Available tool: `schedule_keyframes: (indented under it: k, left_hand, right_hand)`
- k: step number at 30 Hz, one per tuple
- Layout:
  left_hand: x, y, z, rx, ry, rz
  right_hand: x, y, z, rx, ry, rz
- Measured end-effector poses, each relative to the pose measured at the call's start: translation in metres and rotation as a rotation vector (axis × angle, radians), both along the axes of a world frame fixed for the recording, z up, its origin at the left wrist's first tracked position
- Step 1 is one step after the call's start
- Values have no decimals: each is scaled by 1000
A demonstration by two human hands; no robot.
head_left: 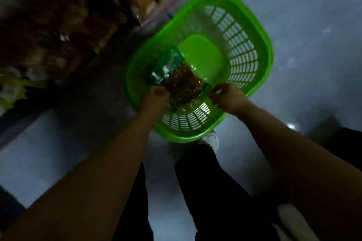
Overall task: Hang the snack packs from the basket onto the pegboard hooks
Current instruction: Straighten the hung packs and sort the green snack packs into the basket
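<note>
A clear, crinkly plastic snack pack of brown snacks [183,84] lies at the near left of a bright green slotted plastic basket [263,49] on the floor. It looks light, soft and slippery, best pinched at its edges. The left hand [156,96], fingers curled, grips its left edge; the right hand [225,96] pinches its right corner.

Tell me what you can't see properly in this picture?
- Snack packs in the green basket, head view: dim and blurred, so their number and labels cannot be read.
- Left hand: its fingers curl at the pack's edge, seen from behind, so the grip is unclear.
- Right hand: fingers curled by the basket wall; what they hold is hidden.
- Shelf goods, upper left: dark and smeared; no hooks can be made out.
</note>
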State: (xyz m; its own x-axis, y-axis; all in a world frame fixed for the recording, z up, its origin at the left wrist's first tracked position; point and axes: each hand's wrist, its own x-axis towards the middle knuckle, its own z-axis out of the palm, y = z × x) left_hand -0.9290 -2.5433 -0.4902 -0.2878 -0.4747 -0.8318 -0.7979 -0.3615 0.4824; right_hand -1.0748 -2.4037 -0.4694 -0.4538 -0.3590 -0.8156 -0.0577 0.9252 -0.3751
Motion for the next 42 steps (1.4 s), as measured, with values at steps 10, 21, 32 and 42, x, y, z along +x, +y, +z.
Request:
schedule_keyframes:
  k: [10,21,32,42]
  left_hand:
    - [-45,-25,-193,192,-245,177]
    - [-67,-11,-197,-274,-19,199]
    - [-79,-23,-183,-224,69,300]
    - [-68,-16,-180,23,19,47]
  right_hand:
    - [-31,-85,-205,34,142,114]
    - [-51,-51,-207,28,288,-199]
    - [-64,-43,-180,-287,-89,-463]
    - [-82,-19,-182,0,375,-657]
